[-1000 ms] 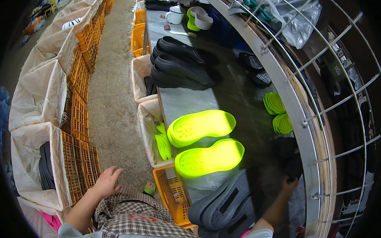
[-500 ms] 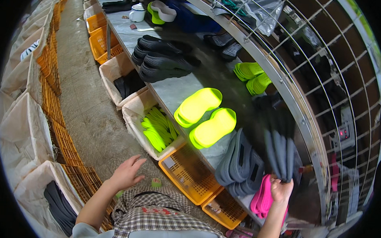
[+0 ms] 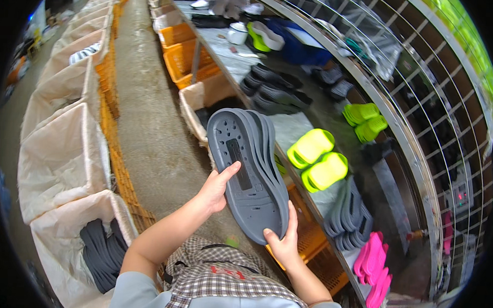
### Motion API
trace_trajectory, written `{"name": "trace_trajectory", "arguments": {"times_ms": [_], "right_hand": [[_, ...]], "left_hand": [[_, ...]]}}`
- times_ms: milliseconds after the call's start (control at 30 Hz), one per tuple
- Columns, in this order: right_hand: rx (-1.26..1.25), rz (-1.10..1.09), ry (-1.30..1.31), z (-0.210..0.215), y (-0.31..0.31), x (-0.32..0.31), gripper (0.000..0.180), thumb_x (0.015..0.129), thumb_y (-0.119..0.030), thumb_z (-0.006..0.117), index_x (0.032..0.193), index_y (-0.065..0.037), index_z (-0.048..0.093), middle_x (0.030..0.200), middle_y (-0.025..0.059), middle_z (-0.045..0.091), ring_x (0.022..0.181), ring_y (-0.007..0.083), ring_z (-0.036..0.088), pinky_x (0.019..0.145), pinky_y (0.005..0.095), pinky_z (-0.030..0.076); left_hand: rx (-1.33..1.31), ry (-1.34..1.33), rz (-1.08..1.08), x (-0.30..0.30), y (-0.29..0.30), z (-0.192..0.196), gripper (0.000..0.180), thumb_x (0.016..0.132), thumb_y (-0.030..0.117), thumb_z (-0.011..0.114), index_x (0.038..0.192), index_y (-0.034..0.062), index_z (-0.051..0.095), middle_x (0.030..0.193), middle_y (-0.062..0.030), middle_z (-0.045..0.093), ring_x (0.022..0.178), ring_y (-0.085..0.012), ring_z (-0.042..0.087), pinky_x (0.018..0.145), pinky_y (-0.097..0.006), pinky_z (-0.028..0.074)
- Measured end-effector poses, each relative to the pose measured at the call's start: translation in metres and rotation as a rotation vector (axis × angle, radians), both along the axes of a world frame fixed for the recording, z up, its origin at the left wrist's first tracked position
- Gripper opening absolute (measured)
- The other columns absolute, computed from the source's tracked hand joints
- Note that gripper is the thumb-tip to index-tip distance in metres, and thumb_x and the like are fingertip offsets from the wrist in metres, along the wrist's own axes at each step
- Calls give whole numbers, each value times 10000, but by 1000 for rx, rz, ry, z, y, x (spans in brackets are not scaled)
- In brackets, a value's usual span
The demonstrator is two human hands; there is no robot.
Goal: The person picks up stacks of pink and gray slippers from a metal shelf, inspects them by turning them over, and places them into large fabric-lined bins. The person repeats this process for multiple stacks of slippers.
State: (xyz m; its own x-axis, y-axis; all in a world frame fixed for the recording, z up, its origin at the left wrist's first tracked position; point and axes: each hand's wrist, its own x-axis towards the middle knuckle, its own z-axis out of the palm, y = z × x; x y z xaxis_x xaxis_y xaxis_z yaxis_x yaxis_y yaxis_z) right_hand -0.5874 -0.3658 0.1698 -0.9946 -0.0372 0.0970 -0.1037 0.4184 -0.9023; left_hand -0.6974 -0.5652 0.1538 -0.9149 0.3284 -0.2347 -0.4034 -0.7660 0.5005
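A stack of several grey shoe soles point(image 3: 258, 195) is held up in front of my body, over the aisle side of the table. My left hand point(image 3: 219, 188) grips its left edge, thumb lying over the top sole near the dark recessed strip. At the heel end, my right hand point(image 3: 284, 239) closes round the right edge, thumb on the upper face. Holes dot the front of the top sole. Bright yellow-green soles point(image 3: 319, 159) lie in two stacks to the right. Beyond my right hand are more grey soles point(image 3: 350, 217) and pink soles point(image 3: 373, 267) on the table.
Black soles point(image 3: 276, 90), a white lidded mug point(image 3: 237, 33) and yellow-green soles point(image 3: 365, 121) stand on the table point(image 3: 291, 125). A wire grid point(image 3: 422, 89) curves along its far side. Orange crates point(image 3: 187, 59) sit beneath. Cloth-lined baskets point(image 3: 67, 164) line the aisle's left.
My right hand has brought the grey sole stack from the table's right side to in front of me. My left hand, open before, now grips it too. The view has shifted left.
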Motion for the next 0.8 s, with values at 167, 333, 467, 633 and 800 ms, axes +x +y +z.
{"name": "trace_trajectory", "arguments": {"times_ms": [167,333,467,633,800], "right_hand": [[380,271,268,-17,-19,-7,1116,597,-398,861,1412,-28,195,1287,218,382,1197,357,423,1009,463,354],[-393,283,-30,-18,-42,-23,1020,791,-534,687,1445,-11,105,1253,150,407,1182,268,438,1039,415,324],[-546,313,-216,-2,-56,-38,883,762,-340,731,1397,-5,217,1319,133,381,1233,244,391,1057,389,293],[-747,356,-353,11,-65,-44,809,697,-213,742,1331,-56,264,1335,137,363,1248,240,373,1061,379,282],[-793,346,-413,19,-61,-46,814,678,-174,733,1323,-64,249,1345,151,351,1265,251,353,1072,382,263]], "left_hand": [[186,153,22,2,-50,-45,575,886,323,633,1322,6,432,1260,-181,549,1143,-326,561,948,-497,479],[380,194,-44,15,-69,-71,600,878,374,624,1322,8,453,1281,-180,544,1154,-328,554,977,-487,454],[422,179,-26,22,-70,-79,585,879,380,618,1307,8,472,1258,-169,566,1143,-322,562,984,-478,445],[458,222,-18,27,-68,-82,565,901,399,568,1306,14,480,1277,-171,553,1172,-317,542,1001,-478,429],[428,120,48,29,-65,-80,540,902,381,566,1299,22,493,1272,-163,556,1156,-314,547,1005,-478,424]]}}
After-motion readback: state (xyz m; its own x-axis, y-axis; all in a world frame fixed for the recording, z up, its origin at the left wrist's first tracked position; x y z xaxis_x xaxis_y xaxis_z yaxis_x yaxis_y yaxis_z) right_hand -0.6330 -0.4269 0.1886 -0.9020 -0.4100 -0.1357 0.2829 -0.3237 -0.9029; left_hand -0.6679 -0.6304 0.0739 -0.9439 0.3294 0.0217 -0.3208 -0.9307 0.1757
